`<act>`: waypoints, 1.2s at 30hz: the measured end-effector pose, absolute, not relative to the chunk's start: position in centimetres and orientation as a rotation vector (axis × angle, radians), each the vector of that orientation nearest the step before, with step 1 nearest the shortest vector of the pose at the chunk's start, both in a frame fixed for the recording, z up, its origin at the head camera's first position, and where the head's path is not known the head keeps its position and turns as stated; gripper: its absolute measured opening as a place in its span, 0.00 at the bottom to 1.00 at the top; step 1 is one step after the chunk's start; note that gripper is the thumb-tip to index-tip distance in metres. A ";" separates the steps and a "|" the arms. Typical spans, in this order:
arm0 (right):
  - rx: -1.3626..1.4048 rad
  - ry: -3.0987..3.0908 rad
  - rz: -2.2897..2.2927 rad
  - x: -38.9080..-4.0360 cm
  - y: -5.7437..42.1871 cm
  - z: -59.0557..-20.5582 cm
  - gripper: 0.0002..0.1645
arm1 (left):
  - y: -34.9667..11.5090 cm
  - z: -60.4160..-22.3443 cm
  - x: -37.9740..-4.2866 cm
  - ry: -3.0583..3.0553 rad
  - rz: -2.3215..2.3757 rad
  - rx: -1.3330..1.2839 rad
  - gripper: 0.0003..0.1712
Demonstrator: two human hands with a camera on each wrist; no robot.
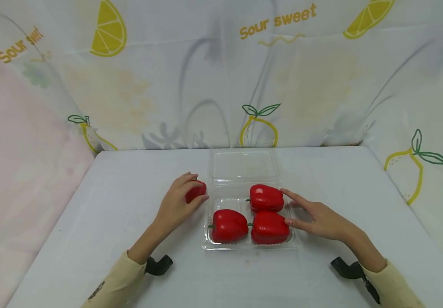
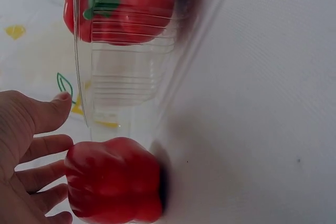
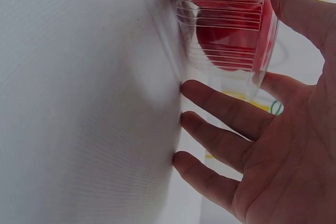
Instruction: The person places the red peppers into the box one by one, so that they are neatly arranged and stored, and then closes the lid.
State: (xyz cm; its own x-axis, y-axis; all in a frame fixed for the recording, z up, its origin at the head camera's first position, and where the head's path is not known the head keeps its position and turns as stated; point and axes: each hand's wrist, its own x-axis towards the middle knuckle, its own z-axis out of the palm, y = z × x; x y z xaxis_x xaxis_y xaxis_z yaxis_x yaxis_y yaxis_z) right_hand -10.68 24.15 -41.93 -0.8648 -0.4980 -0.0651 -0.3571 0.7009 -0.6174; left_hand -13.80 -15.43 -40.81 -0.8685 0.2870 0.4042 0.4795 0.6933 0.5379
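Note:
A clear plastic clamshell container (image 1: pixel 220 194) lies unfolded on the table with three red bell peppers in its base: one at front left (image 1: pixel 229 226), one at front right (image 1: pixel 270 227) and one at back right (image 1: pixel 266 197). Another red bell pepper (image 1: pixel 196 191) rests on the table just left of the container. Over this pepper reaches my left hand (image 1: pixel 176 204); in the left wrist view its fingertips (image 2: pixel 59 174) meet the pepper's side, while the thumb stands apart. My right hand (image 1: pixel 321 220) spreads at the container's right rim, with three fingertips (image 3: pixel 195 87) down on the tabletop.
The container's lid (image 1: pixel 244 166) lies flat toward the back of the white table (image 1: pixel 152 171). Behind the table hangs a cloth (image 1: pixel 214 77) printed with lemons. A black curved mount (image 1: pixel 159 265) sits at the left wrist, a similar mount (image 1: pixel 346 269) at the right.

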 end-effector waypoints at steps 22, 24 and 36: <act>-0.676 2.682 -0.921 -10.6 24.1 -41.9 0.48 | -16.9 -40.8 -13.9 -2.667 -0.886 -0.512 0.26; -0.681 2.680 -0.923 -10.6 24.1 -41.9 0.48 | -17.0 -40.8 -14.0 -2.663 -0.870 -0.503 0.26; -0.665 2.684 -0.910 -10.6 24.1 -41.9 0.48 | -18.3 -40.8 -14.0 -2.630 -0.785 -0.409 0.24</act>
